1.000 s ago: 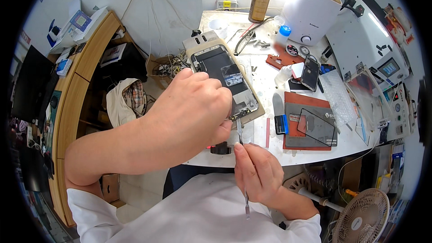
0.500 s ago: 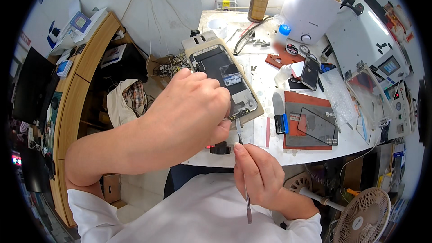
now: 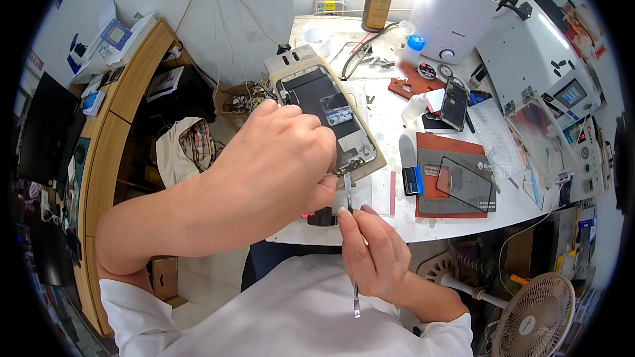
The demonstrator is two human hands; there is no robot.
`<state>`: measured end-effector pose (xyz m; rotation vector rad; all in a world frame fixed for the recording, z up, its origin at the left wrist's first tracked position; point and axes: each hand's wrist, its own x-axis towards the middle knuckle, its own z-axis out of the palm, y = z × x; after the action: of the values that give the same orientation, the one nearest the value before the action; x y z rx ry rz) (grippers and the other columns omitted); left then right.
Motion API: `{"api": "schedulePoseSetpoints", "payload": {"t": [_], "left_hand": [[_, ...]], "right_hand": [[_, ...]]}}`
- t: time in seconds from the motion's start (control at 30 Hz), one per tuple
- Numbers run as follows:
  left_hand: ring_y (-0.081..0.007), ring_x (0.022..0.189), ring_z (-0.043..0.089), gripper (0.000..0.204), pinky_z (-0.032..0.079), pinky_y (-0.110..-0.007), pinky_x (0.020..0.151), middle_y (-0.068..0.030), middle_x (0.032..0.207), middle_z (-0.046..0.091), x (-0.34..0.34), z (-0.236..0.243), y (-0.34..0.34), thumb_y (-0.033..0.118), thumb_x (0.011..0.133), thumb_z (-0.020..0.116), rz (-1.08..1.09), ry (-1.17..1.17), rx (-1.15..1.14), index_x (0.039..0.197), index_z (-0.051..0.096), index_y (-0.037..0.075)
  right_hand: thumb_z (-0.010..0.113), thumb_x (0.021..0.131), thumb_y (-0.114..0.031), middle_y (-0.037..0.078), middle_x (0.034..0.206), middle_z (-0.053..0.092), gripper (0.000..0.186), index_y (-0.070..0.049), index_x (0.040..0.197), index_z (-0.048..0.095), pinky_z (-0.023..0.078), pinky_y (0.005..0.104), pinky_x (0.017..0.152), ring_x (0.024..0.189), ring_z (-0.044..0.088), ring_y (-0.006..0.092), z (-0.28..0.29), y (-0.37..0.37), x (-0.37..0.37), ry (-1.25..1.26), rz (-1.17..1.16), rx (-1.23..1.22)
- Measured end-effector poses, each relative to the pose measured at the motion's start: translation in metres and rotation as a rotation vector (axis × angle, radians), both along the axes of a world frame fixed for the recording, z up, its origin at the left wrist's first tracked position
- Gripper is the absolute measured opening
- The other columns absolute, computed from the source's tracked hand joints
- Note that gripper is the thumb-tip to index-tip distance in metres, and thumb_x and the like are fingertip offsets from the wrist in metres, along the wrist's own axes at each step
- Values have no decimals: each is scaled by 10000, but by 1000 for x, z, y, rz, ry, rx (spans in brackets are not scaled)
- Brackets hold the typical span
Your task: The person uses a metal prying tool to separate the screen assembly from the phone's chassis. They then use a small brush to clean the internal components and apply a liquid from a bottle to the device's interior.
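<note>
A phone screen assembly (image 3: 316, 89), its inner side facing up, lies on a beige heated plate (image 3: 378, 170) at the table's near left part. My left hand (image 3: 291, 142) is closed over the assembly's lower left corner, and its fingertips are turned away, so what they pinch is hidden. Beside them a small dark flex part (image 3: 350, 166) shows along the assembly's lower edge. In my right hand (image 3: 376, 251) is a thin double-ended metal spudger (image 3: 356, 291), gripped between thumb and fingers. Its flat upper tip lies just below that edge; I cannot tell whether it touches.
To the right lie a blue-handled blade (image 3: 411, 178), a grey mat (image 3: 456, 192) with a black frame, another phone (image 3: 454, 106) and a white dropper bottle (image 3: 415, 109). A spray can (image 3: 379, 0) and a white humidifier (image 3: 453, 13) stand behind. A fan (image 3: 532, 320) is at lower right.
The spudger's lower end has swung up and left, and its upper tip has shifted slightly. My right fingers have moved a little on it. My left hand has stayed almost in place.
</note>
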<state>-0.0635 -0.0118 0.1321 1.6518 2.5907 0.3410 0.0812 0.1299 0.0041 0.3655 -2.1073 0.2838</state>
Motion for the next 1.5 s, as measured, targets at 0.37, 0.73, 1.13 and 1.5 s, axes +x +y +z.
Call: {"api": "schedulePoseSetpoints", "payload": {"t": [0.37,0.73,1.13,1.5], "left_hand": [[-260,880,615,125,434,-374,877,-90,830,657,1,2,1,125,819,743,20,-26,-23,826,683,16],[-250,871,609,128,431,-369,873,-83,822,648,1,2,3,133,815,737,32,-34,-34,819,674,23],[-247,885,614,138,429,-366,892,-80,827,653,2,3,2,146,813,744,47,-29,-15,816,678,25],[-246,904,610,174,431,-364,894,-69,879,656,4,-1,-2,165,827,782,24,-37,54,898,674,48]], "right_hand": [[705,795,80,135,921,675,307,83,1101,734,619,297,628,745,692,240,12,2,5,-34,3,-101],[728,783,75,147,917,689,298,87,1080,731,605,299,615,747,711,261,16,13,0,-40,77,-179],[739,761,99,173,972,690,318,86,1079,729,632,336,677,792,731,293,8,28,-6,-82,178,-194],[740,755,102,157,926,690,306,85,1060,732,644,339,695,754,721,273,6,28,-3,-32,147,-205]]}}
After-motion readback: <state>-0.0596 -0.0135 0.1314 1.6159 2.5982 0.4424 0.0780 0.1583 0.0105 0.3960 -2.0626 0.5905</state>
